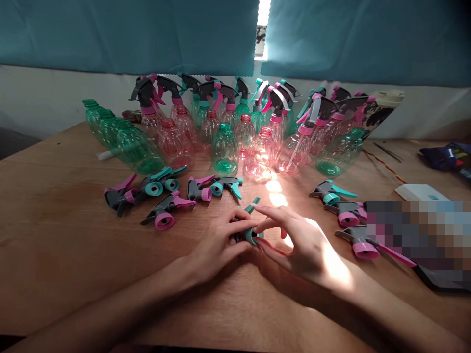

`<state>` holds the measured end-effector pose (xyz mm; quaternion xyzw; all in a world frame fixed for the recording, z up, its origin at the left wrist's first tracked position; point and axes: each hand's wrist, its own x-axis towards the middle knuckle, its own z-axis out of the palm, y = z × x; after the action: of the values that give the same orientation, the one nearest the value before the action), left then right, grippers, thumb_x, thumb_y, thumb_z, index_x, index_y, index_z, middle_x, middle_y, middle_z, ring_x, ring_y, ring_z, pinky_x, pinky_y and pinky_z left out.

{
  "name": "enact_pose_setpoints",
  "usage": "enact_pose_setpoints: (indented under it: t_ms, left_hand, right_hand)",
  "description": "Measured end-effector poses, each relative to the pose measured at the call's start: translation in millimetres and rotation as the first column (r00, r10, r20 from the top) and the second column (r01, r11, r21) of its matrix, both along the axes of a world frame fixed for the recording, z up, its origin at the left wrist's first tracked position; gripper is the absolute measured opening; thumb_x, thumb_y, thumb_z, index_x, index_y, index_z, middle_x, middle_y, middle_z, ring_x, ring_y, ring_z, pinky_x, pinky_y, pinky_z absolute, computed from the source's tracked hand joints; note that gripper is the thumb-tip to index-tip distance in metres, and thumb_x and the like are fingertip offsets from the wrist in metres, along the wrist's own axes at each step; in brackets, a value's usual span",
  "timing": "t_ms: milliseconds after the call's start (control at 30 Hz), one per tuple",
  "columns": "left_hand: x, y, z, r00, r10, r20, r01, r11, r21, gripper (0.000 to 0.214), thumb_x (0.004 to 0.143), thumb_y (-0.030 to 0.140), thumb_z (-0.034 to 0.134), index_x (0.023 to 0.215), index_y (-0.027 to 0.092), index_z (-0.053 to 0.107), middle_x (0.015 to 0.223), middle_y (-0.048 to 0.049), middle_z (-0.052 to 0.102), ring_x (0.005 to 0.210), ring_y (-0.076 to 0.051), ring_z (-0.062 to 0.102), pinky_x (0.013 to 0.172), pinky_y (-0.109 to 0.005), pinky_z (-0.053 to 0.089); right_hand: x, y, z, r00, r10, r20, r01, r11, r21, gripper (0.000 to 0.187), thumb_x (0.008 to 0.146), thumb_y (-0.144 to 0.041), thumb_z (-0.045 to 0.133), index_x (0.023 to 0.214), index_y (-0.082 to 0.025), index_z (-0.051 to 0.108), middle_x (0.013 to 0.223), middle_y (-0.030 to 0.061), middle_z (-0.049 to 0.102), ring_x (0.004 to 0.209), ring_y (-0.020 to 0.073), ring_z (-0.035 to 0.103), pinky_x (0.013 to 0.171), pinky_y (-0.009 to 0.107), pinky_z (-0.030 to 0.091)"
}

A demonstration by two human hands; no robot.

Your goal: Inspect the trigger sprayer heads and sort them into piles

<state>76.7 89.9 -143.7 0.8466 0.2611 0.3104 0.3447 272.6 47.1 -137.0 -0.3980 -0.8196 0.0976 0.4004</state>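
Observation:
My left hand (224, 235) is closed around a grey and teal spray head (252, 235), held just above the table with its teal collar facing me. My right hand (294, 240) comes in from the other side, thumb and index finger pinched at the collar's opening. Whether a small part sits between those fingertips is hidden. Loose spray heads lie on both sides: a pink-collared one (165, 211) and several others to the left, and a teal one (328, 192) with pink ones (364, 245) to the right.
Behind my hands stand several clear bottles, including an uncapped green bottle (224, 149) and a pink bottle (260, 154); many carry spray heads. Green bottles (134, 142) lean at left. A white box (421, 192), tweezers (388, 152) and a blurred dark-edged object (437, 282) lie right.

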Motion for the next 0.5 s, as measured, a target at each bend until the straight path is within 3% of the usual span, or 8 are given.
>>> enact_pose_setpoints:
  t_ms: [233, 400, 500]
  left_hand:
    - [-1.2, 2.5, 0.5, 1.0, -0.021, -0.013, 0.02, 0.999, -0.042, 0.037, 0.085, 0.011, 0.065, 0.119, 0.025, 0.062, 0.108, -0.0021, 0.057, 0.096, -0.015, 0.056, 0.084, -0.026, 0.045]
    - [-1.0, 0.9, 4.6, 0.999, -0.026, -0.021, 0.024, 0.995, -0.093, 0.026, 0.083, 0.008, 0.064, 0.106, 0.019, 0.067, 0.1, -0.0026, 0.057, 0.087, -0.015, 0.056, 0.071, -0.024, 0.045]
    - [0.5, 0.6, 5.6, 1.0, -0.01, -0.028, 0.007, 0.993, -0.115, 0.024, 0.081, 0.008, 0.065, 0.102, 0.018, 0.068, 0.097, -0.0025, 0.057, 0.084, -0.015, 0.056, 0.068, -0.023, 0.045]
  right_hand:
    - [-1.0, -6.1, 2.9, 0.99, -0.126, 0.07, 0.128, 0.991, -0.026, 0.043, 0.084, -0.017, 0.063, 0.123, -0.025, 0.048, 0.091, 0.0035, 0.07, 0.075, 0.0183, 0.069, 0.057, 0.025, 0.053]
    - [-4.2, -5.8, 1.5, 1.0, 0.009, -0.015, -0.01, 1.0, -0.017, 0.035, 0.088, -0.015, 0.057, 0.121, -0.021, 0.051, 0.091, 0.0054, 0.069, 0.076, 0.016, 0.067, 0.057, 0.023, 0.053]
    - [-1.5, -3.5, 0.7, 0.999, 0.035, 0.028, -0.035, 0.999, -0.01, 0.027, 0.089, -0.015, 0.056, 0.115, -0.021, 0.056, 0.089, 0.0042, 0.068, 0.074, 0.0148, 0.064, 0.059, 0.023, 0.053]
